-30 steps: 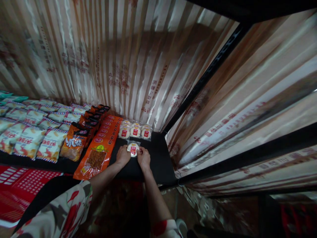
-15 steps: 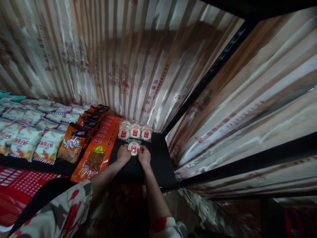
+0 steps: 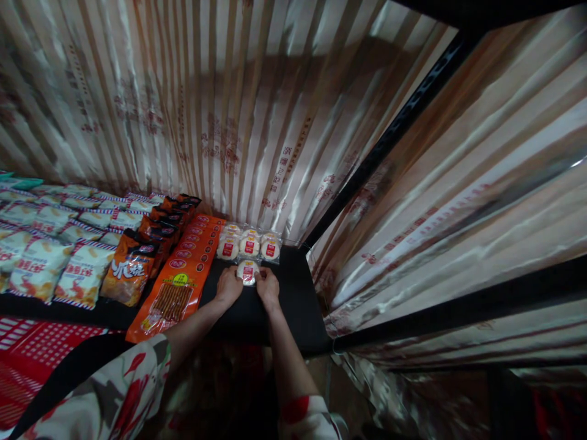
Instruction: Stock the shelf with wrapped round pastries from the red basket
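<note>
Hands, two, bare: left hand (image 3: 230, 286) and right hand (image 3: 267, 287), fingers closed on opposite edges of one packet. Curtain (image 3: 238, 122): pale, pleated, with red print, behind the shelf. Shelf (image 3: 293, 299): black. Pouch (image 3: 178, 272): long, orange, brown sticks showing at its near end, lying left of the hands. Packets (image 3: 249, 244): clear-wrapped, white, round, red-labelled, grouped near the curtain. Held packet (image 3: 248, 273): one, white, round, clear wrap, red label facing up, between the hands, just in front of the group.
</note>
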`<state>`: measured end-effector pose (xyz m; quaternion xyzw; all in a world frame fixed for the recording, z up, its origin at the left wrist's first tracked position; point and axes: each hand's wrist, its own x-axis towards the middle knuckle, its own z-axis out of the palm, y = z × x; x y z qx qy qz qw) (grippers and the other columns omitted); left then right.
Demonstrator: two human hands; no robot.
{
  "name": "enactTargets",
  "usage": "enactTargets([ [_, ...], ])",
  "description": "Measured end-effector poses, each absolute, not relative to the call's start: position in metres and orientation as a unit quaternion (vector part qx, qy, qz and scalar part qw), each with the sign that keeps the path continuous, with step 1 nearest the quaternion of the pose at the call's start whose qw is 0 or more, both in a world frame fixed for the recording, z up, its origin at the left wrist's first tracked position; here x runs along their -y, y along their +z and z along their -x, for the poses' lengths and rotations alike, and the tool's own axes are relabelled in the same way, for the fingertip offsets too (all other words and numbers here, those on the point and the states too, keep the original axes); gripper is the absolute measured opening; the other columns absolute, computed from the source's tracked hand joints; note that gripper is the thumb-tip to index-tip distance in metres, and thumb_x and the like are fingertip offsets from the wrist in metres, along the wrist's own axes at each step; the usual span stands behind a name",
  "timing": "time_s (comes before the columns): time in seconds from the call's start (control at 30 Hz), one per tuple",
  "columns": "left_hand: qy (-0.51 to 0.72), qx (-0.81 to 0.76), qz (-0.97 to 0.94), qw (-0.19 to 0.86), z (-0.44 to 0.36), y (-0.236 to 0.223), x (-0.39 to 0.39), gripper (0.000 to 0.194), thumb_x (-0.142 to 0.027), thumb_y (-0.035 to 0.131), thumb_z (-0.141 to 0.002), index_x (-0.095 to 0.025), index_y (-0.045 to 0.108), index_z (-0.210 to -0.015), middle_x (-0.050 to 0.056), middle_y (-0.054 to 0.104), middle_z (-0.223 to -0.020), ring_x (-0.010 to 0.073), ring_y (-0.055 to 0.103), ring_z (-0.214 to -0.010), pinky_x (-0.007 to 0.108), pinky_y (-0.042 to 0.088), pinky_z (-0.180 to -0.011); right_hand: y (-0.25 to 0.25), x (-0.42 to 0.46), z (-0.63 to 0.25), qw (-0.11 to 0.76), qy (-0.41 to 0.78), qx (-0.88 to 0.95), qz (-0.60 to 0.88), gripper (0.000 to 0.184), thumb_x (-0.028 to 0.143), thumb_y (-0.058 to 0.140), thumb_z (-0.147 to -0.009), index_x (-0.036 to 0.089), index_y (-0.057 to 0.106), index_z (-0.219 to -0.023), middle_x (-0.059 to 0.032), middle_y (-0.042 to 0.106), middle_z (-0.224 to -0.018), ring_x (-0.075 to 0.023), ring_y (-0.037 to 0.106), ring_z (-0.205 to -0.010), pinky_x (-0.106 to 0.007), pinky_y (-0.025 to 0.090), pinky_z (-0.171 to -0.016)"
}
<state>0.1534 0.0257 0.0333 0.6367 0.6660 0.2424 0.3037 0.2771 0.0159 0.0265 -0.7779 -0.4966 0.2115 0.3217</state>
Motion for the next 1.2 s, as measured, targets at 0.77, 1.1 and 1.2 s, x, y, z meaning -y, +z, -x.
enactTargets([
  [0.77,0.259,-0.653,-0.646,0.298,-0.164,0.037,-0.041,0.034,-0.009,0.043,-0.078,-0.01,0.061,-0.107,0.014,0.061,-0.111,0.0189,0.054,-0.106,0.024,0.039,-0.091,0.014,-0.041,-0.282,0.37,0.177,0.485,0.773,0.02,0.024,0.05,-0.079,0.018,0.062,-0.094,-0.0055,0.067,-0.09,-0.0171,0.062,-0.083,-0.025,0.043,-0.073],
  [1.1,0.269,-0.647,-0.633,0.329,-0.165,0.041,-0.05,0.037,-0.009,0.046,-0.077,-0.01,0.056,-0.113,0.014,0.059,-0.117,0.0179,0.054,-0.108,0.024,0.038,-0.092,0.011,-0.056,-0.282,0.41,0.151,0.481,0.76,0.018,0.023,0.049,-0.077,0.02,0.061,-0.09,-0.003,0.066,-0.083,-0.0162,0.061,-0.075,-0.025,0.043,-0.069],
  [1.2,0.274,-0.638,-0.634,0.34,-0.166,0.042,-0.051,0.038,-0.009,0.046,-0.077,-0.009,0.055,-0.114,0.013,0.059,-0.118,0.0172,0.054,-0.109,0.023,0.039,-0.092,0.011,-0.06,-0.282,0.404,0.15,0.478,0.765,0.019,0.022,0.049,-0.077,0.019,0.061,-0.091,-0.0035,0.066,-0.084,-0.0169,0.061,-0.077,-0.026,0.043,-0.07],
])
